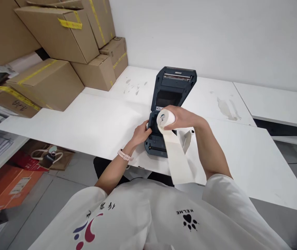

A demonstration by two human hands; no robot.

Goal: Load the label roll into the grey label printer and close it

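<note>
The left hand (141, 134) grips the left rim of one label printer (155, 141), its lid (174, 86) raised; the right hand (183, 117) wraps one white paper roll (167, 118) above the printer's base, the loose strip (175, 156) trailing to the near edge. White tabletop (112, 121) spreads to both sides. At least six cardboard boxes (59, 38) stand left, contents hidden.
</note>
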